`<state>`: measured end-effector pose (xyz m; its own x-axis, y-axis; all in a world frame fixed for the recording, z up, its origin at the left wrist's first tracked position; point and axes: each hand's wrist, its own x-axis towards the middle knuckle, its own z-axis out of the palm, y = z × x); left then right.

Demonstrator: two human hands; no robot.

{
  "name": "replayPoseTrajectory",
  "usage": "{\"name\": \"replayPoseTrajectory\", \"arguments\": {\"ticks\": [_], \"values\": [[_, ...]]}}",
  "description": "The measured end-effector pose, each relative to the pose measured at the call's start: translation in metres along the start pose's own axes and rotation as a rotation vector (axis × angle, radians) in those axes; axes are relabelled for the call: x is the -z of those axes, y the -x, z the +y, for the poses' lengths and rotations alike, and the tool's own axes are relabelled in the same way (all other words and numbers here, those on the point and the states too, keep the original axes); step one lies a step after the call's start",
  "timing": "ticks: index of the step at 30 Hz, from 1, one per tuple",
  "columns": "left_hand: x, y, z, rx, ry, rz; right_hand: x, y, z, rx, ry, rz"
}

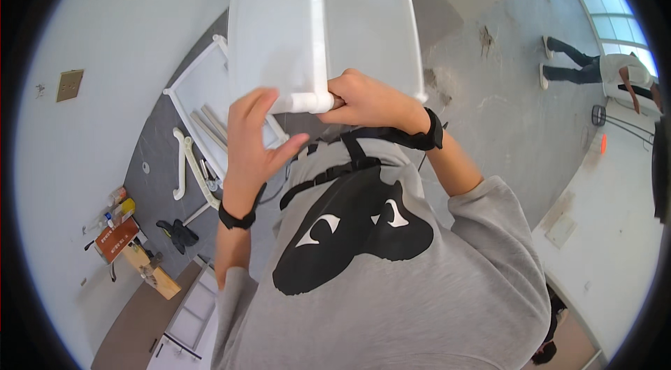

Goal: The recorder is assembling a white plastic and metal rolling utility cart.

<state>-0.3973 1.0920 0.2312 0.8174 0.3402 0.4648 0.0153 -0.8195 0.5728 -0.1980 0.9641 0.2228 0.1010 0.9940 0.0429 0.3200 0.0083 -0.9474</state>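
A large white panel [272, 27] framed by white tubing stands in front of my body, its near corner joined by a white pipe fitting [312, 102]. My right hand [374, 101] is closed beside that fitting, around a short brownish rod-like piece [338, 102] that is mostly hidden by the fingers. Thumb and fingers of my left hand [248, 136] are spread apart at the left of the corner, holding nothing. Behind the right hand is a second white framed panel [374, 20].
Another white frame [198, 83] lies on the floor at left, near loose curved white tube pieces [179, 164]. Black gloves [179, 234] and a wooden board [161, 278] are at lower left. A person [594, 69] bends over at far right.
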Motion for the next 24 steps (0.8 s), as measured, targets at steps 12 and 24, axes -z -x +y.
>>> {"name": "replayPoseTrajectory", "arguments": {"ticks": [12,24], "values": [[-0.014,-0.021,-0.04,-0.723,0.002,-0.264,-0.056,0.011,0.017,-0.146,0.098,-0.388],[-0.041,-0.002,-0.039,-0.804,0.074,-0.38,-0.058,0.034,0.026,-0.149,0.684,-0.301]]}}
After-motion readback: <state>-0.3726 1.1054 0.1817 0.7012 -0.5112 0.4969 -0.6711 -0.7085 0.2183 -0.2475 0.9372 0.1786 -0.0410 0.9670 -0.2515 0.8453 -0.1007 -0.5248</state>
